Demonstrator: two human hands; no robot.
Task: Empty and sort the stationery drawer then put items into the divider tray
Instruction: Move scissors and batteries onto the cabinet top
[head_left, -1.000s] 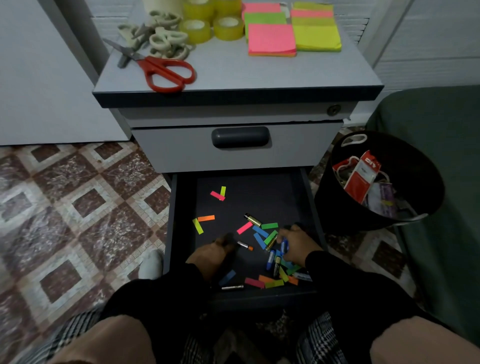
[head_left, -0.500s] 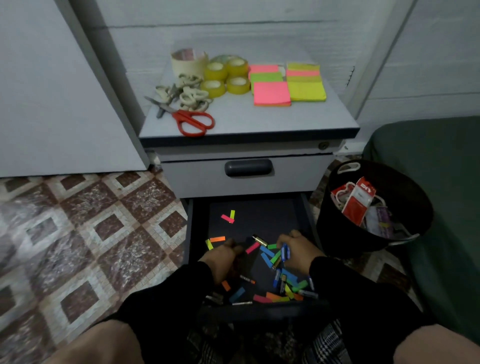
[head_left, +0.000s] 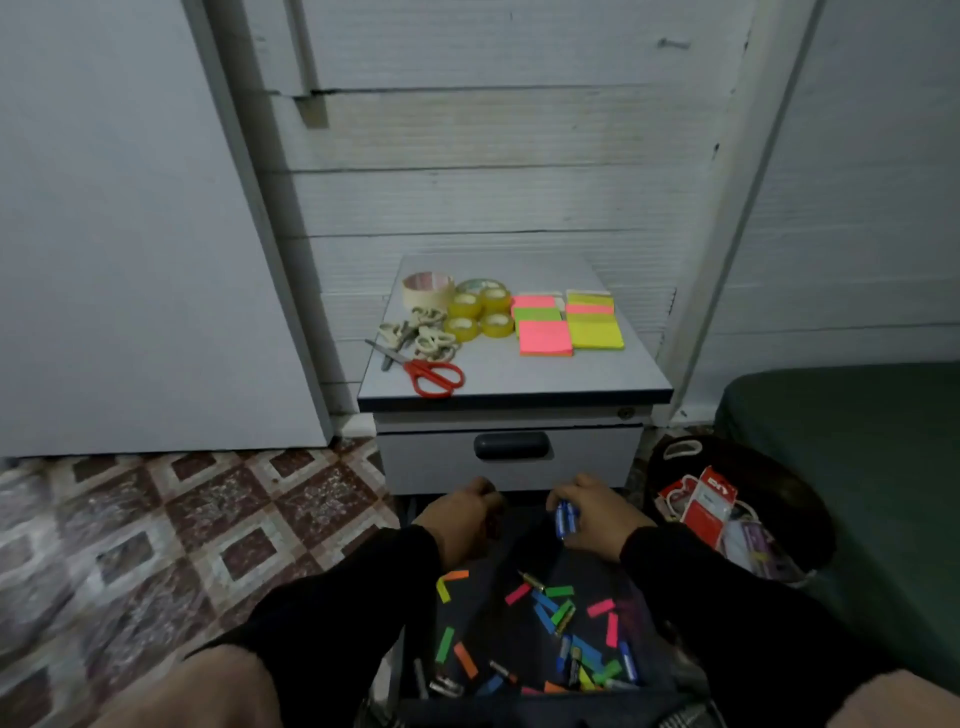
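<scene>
Both hands are up over the open drawer: right hand clamped on a few blue batteries, left hand curled, contents hidden. Colored tabs and more batteries litter the drawer floor. Risk now: loose cylinders slipping free and rolling back among the tabs, or off toward the black bin.
</scene>
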